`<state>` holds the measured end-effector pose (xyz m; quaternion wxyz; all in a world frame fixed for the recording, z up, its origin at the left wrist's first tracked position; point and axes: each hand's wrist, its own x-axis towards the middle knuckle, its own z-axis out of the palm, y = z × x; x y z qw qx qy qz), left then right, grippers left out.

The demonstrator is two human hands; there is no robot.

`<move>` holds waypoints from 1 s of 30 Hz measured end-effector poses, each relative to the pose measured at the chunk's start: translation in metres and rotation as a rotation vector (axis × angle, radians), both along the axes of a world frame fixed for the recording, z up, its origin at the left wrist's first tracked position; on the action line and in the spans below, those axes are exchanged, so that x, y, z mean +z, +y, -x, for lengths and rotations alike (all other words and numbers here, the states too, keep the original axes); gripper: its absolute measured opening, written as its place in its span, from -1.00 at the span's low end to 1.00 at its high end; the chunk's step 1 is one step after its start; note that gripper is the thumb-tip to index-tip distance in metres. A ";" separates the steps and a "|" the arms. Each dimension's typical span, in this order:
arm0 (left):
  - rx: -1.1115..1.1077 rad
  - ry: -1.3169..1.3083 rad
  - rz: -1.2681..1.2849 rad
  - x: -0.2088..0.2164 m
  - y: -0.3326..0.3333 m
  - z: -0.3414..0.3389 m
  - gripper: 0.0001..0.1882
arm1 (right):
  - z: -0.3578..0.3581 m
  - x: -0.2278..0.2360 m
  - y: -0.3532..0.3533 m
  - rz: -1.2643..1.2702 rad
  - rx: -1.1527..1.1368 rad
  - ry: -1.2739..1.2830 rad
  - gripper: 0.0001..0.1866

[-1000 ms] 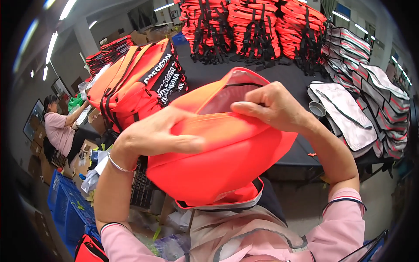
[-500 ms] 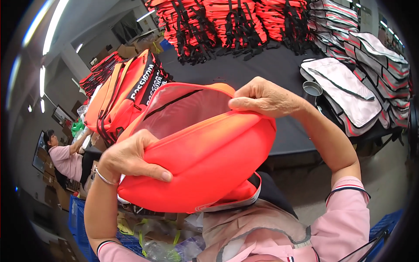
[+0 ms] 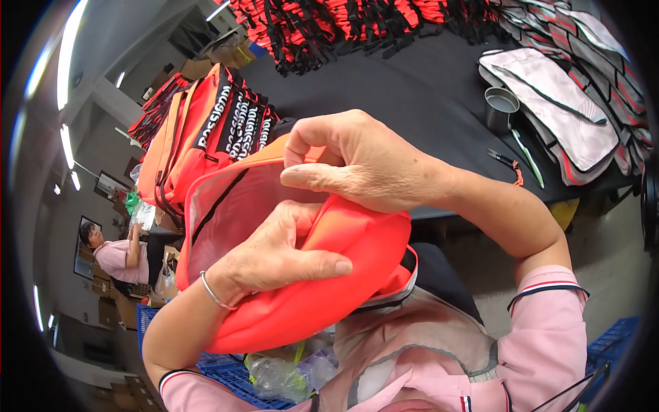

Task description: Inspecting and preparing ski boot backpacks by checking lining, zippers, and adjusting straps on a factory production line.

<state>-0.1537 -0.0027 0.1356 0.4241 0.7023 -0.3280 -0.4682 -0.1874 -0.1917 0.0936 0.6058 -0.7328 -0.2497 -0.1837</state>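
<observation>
A bright orange-red fabric bag with a pale lining lies open in front of me, its zipper edge folded between my hands. My left hand grips the near rim, thumb outside, with the fingertips hidden inside the opening. A silver bangle circles that wrist. Above it, my right hand is closed on the edge at the opening's right end, thumb against curled fingers. Whether it pinches the zipper pull or only fabric is hidden.
Left of the bag stand orange backpacks with black straps. Orange pieces with black straps are piled along the far table. At right are white-grey panels, a metal cup and small snips. A co-worker sits far left; a blue crate is below.
My hands have come closer together: the left moved right along the rim, the right moved left. The bag's opening has narrowed and folded. The view has shifted, revealing more of the right tabletop.
</observation>
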 end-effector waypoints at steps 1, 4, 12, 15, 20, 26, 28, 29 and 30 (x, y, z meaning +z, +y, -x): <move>-0.012 0.038 -0.013 -0.002 0.003 0.002 -0.59 | -0.001 -0.001 0.003 0.017 -0.011 -0.002 -0.80; -0.134 0.010 0.047 -0.016 -0.002 0.000 -0.63 | -0.003 -0.004 0.004 0.051 -0.037 0.013 -0.80; -0.030 0.102 0.022 -0.038 -0.004 -0.006 -0.64 | -0.032 -0.031 0.007 0.079 -0.007 -0.024 -0.74; 0.090 0.178 0.057 -0.030 -0.002 -0.008 -0.59 | -0.032 -0.031 -0.009 -0.096 0.263 0.105 -0.62; 0.114 0.126 0.097 -0.029 -0.006 -0.002 -0.46 | -0.035 -0.052 0.001 -0.182 0.262 0.198 -0.69; 0.152 0.014 0.009 -0.017 -0.013 -0.015 -0.45 | -0.048 -0.066 -0.017 -0.363 0.125 0.206 -0.67; 0.169 -0.193 0.012 -0.015 -0.015 -0.021 -0.52 | -0.045 -0.070 -0.026 -0.372 0.102 0.216 -0.64; 0.170 -0.190 0.011 -0.015 -0.013 -0.021 -0.52 | -0.044 -0.068 -0.024 -0.372 0.103 0.219 -0.64; 0.152 -0.170 0.020 -0.015 -0.013 -0.021 -0.56 | -0.043 -0.066 -0.022 -0.369 0.109 0.217 -0.64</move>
